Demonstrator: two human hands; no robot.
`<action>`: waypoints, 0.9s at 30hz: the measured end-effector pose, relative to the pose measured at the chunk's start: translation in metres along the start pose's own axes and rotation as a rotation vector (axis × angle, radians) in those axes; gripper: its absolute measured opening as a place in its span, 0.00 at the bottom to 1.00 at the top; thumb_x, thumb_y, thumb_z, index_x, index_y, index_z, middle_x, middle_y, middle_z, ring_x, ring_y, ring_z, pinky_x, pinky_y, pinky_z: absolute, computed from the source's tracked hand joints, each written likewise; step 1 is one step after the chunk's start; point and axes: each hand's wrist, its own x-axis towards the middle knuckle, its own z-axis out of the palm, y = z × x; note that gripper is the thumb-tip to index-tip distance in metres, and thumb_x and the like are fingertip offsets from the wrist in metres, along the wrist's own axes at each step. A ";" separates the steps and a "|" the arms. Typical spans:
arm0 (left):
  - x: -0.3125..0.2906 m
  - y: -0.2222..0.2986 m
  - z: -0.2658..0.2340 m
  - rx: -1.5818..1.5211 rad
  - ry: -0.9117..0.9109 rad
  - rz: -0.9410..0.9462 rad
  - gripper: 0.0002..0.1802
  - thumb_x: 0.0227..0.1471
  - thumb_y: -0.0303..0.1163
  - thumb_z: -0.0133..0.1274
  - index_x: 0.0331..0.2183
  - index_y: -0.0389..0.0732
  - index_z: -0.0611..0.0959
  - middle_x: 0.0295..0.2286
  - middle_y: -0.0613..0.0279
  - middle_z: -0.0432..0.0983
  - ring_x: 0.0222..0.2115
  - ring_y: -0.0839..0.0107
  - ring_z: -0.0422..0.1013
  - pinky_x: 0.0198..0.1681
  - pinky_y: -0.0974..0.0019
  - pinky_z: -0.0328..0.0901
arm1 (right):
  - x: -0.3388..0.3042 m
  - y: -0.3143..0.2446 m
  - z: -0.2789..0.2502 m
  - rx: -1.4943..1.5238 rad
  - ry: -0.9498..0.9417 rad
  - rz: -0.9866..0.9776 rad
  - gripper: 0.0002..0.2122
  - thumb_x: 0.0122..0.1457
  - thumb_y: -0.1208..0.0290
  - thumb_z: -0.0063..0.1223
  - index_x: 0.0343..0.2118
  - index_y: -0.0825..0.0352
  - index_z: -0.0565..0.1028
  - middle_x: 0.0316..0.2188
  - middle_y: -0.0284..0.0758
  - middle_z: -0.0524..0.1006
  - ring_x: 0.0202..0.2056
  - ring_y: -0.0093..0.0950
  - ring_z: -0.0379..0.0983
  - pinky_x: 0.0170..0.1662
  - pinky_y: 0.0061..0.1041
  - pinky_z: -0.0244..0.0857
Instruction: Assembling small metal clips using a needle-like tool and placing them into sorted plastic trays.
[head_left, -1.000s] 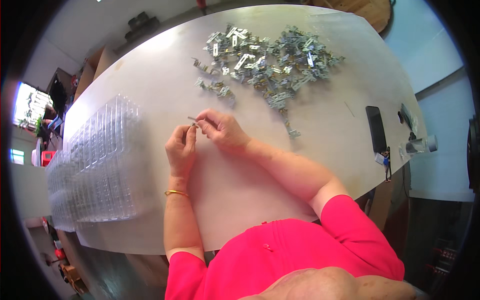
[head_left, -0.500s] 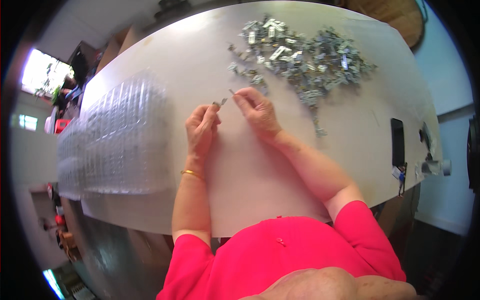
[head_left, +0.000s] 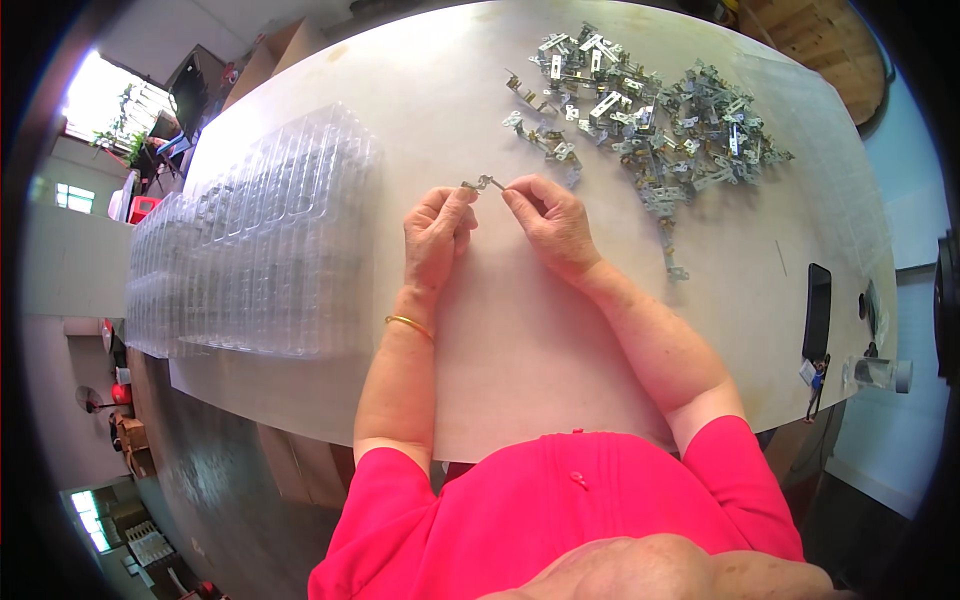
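Over the table, my left hand (head_left: 437, 235) is closed in a pinch on a small metal bracket (head_left: 484, 182) that sticks up past the thumb. My right hand (head_left: 555, 225) pinches a thin, dark, narrow strip (head_left: 498, 184), its tip meeting the bracket. Whether the two pieces are joined or only touching cannot be made out. Beyond my hands, to the right, lies a loose pile of small metal brackets (head_left: 640, 118), silver with some brass-coloured parts.
Stacked clear plastic trays (head_left: 290, 230) stand on the left of the white table (head_left: 540, 370). At the right lie a thin rod (head_left: 781, 257), a black phone (head_left: 818, 311), a small blue-and-black tool (head_left: 816, 385) and a clear bottle (head_left: 876, 374) near the edge.
My hands have come closer together. The bracket and the thin strip were apart and now meet. The whole view has shifted slightly, with the table's things appearing further right.
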 end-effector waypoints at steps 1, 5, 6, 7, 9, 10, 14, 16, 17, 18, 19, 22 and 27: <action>0.000 0.000 0.000 0.000 -0.010 0.001 0.11 0.63 0.36 0.51 0.33 0.38 0.81 0.20 0.69 0.72 0.13 0.87 0.57 0.14 0.79 0.49 | 0.000 0.000 0.000 0.015 0.003 0.008 0.04 0.60 0.74 0.57 0.33 0.68 0.78 0.23 0.30 0.74 0.23 0.16 0.67 0.27 0.20 0.63; 0.000 -0.001 0.000 0.011 0.000 0.005 0.11 0.62 0.36 0.52 0.33 0.38 0.81 0.20 0.69 0.72 0.12 0.87 0.57 0.14 0.80 0.49 | 0.000 -0.003 -0.002 -0.004 -0.020 0.031 0.04 0.60 0.74 0.56 0.33 0.68 0.78 0.22 0.30 0.75 0.23 0.16 0.67 0.27 0.20 0.63; -0.001 0.000 0.002 0.046 0.010 0.020 0.11 0.62 0.36 0.53 0.33 0.38 0.81 0.20 0.69 0.72 0.13 0.87 0.57 0.14 0.80 0.49 | 0.000 -0.002 -0.002 -0.006 -0.015 0.025 0.04 0.60 0.74 0.56 0.33 0.68 0.78 0.22 0.30 0.75 0.23 0.16 0.67 0.27 0.20 0.63; -0.001 0.001 0.004 0.081 0.021 0.036 0.11 0.62 0.36 0.53 0.33 0.38 0.81 0.20 0.69 0.72 0.13 0.87 0.57 0.14 0.80 0.49 | 0.001 -0.001 -0.002 -0.007 -0.009 0.020 0.04 0.60 0.74 0.56 0.33 0.68 0.78 0.22 0.30 0.75 0.23 0.16 0.67 0.27 0.20 0.63; -0.002 0.002 0.004 0.108 0.021 0.063 0.10 0.62 0.35 0.53 0.33 0.38 0.81 0.20 0.70 0.72 0.13 0.88 0.57 0.14 0.80 0.49 | 0.001 -0.002 -0.002 -0.022 -0.012 0.013 0.04 0.60 0.74 0.56 0.33 0.68 0.78 0.22 0.30 0.74 0.23 0.16 0.67 0.27 0.20 0.63; -0.002 0.002 0.004 0.136 0.017 0.090 0.10 0.62 0.35 0.53 0.33 0.39 0.81 0.20 0.70 0.72 0.12 0.88 0.56 0.14 0.80 0.49 | 0.002 -0.003 -0.002 -0.038 -0.010 0.006 0.04 0.60 0.74 0.56 0.33 0.68 0.78 0.22 0.30 0.74 0.23 0.16 0.67 0.27 0.20 0.63; -0.004 0.001 0.005 0.225 0.024 0.103 0.09 0.61 0.34 0.53 0.33 0.39 0.82 0.20 0.71 0.73 0.15 0.87 0.59 0.17 0.80 0.53 | 0.002 -0.001 0.002 -0.022 -0.016 -0.023 0.04 0.60 0.74 0.56 0.33 0.68 0.77 0.22 0.30 0.74 0.23 0.17 0.67 0.27 0.20 0.62; -0.003 -0.002 0.006 0.350 -0.003 0.232 0.08 0.60 0.32 0.53 0.32 0.38 0.83 0.20 0.72 0.73 0.20 0.86 0.64 0.22 0.79 0.58 | 0.003 0.006 0.004 -0.009 0.005 -0.026 0.04 0.61 0.75 0.55 0.36 0.68 0.77 0.22 0.30 0.74 0.22 0.17 0.67 0.27 0.20 0.62; -0.003 -0.003 0.006 0.361 -0.015 0.215 0.08 0.60 0.31 0.54 0.32 0.38 0.84 0.21 0.72 0.73 0.21 0.85 0.65 0.24 0.78 0.60 | 0.002 0.002 0.001 0.031 -0.042 0.106 0.05 0.62 0.77 0.52 0.39 0.68 0.76 0.24 0.31 0.75 0.24 0.17 0.69 0.28 0.20 0.65; -0.003 -0.004 0.003 0.379 -0.014 0.198 0.08 0.59 0.31 0.54 0.32 0.38 0.84 0.21 0.72 0.73 0.23 0.85 0.66 0.26 0.78 0.61 | 0.002 0.001 0.003 0.097 -0.063 0.101 0.06 0.62 0.78 0.51 0.41 0.68 0.76 0.27 0.31 0.76 0.26 0.17 0.70 0.29 0.20 0.67; -0.003 -0.007 0.000 0.398 -0.021 0.200 0.08 0.59 0.30 0.54 0.32 0.38 0.84 0.21 0.72 0.73 0.23 0.84 0.67 0.26 0.77 0.62 | 0.002 0.002 0.004 0.163 -0.085 0.098 0.07 0.62 0.78 0.49 0.42 0.68 0.75 0.29 0.31 0.77 0.28 0.17 0.72 0.30 0.19 0.68; -0.001 -0.007 0.008 0.444 -0.067 0.234 0.08 0.58 0.31 0.55 0.31 0.37 0.83 0.20 0.70 0.74 0.23 0.84 0.67 0.26 0.76 0.63 | 0.003 0.008 -0.006 0.128 -0.151 0.125 0.09 0.63 0.81 0.46 0.44 0.69 0.76 0.33 0.31 0.78 0.31 0.19 0.74 0.34 0.18 0.70; -0.004 -0.003 0.002 0.426 -0.072 0.221 0.10 0.58 0.34 0.57 0.29 0.37 0.83 0.19 0.71 0.74 0.22 0.84 0.68 0.25 0.76 0.63 | 0.011 0.001 -0.012 0.289 -0.254 0.221 0.10 0.63 0.77 0.46 0.44 0.71 0.76 0.36 0.32 0.79 0.36 0.19 0.74 0.43 0.19 0.68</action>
